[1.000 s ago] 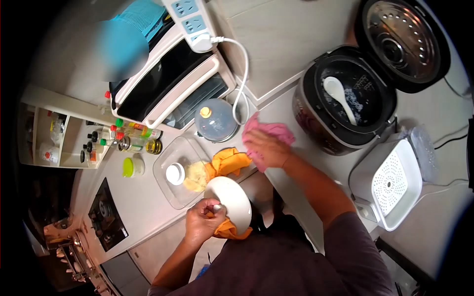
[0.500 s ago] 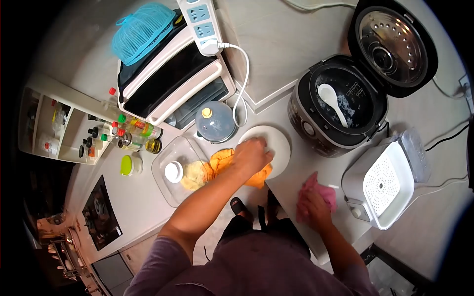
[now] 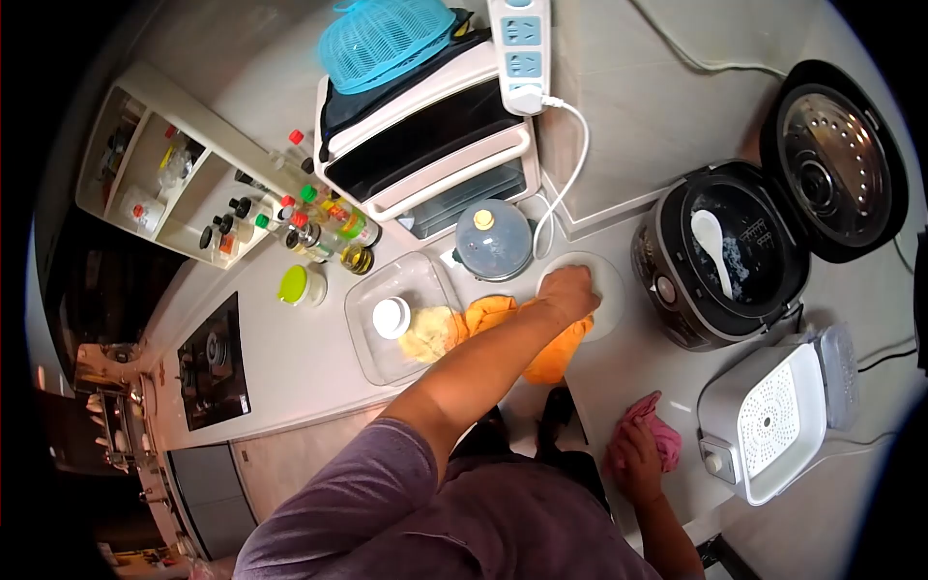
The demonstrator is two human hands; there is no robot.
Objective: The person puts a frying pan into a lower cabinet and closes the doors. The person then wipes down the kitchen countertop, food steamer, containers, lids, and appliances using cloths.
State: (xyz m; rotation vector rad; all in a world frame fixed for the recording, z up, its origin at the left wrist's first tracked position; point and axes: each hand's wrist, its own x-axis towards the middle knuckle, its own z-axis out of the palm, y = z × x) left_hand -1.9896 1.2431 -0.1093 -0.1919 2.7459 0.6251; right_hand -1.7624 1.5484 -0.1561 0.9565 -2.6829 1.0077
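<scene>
My left hand (image 3: 570,293) reaches across the counter over a white plate (image 3: 607,304), its fingers curled down onto it. What those fingers grip, if anything, is hidden under the hand. An orange cloth (image 3: 556,356) lies beneath my left wrist and forearm, beside the plate. My right hand (image 3: 636,452) is closed on a crumpled pink cloth (image 3: 659,435) near the counter's front edge. Left of the orange cloth, a clear tray (image 3: 369,362) contains a white-lidded container (image 3: 391,317) and a pale yellow bundle (image 3: 430,333).
A rice cooker (image 3: 667,290) stands open at right, a white spoon (image 3: 710,246) inside. Nearer is a white appliance with a perforated tray (image 3: 768,420). Behind the plate are a small lidded pot (image 3: 493,242) and an oven (image 3: 445,184); several bottles (image 3: 338,222) stand at left.
The camera view has turned, so the counter things appear farther right and most sit lower. My left hand has moved slightly rightward over the plate. My right hand stays on the pink cloth.
</scene>
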